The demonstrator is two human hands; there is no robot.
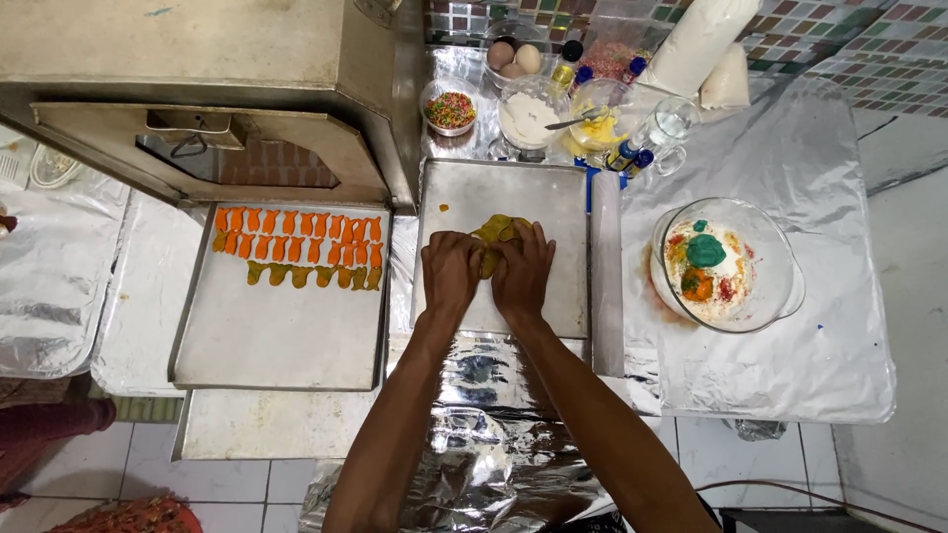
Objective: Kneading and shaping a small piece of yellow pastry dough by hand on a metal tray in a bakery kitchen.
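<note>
My left hand (451, 274) and my right hand (523, 276) press side by side on a lump of yellow-green dough (497, 232) that lies on a bare metal tray (553, 207). Fingers of both hands curl over the dough's near side, hiding part of it. To the left, a second metal tray (276, 336) carries rows of small orange and yellow-green shaped dough pieces (296, 247) along its far edge.
A glass bowl (770, 296) with green, orange and white dough stands at the right on foil. Behind the tray are eggs (513, 57), a bowl of sprinkles (450, 109), a bowl of flour (529, 118) and bottles. A metal oven (197, 89) with its door open stands far left.
</note>
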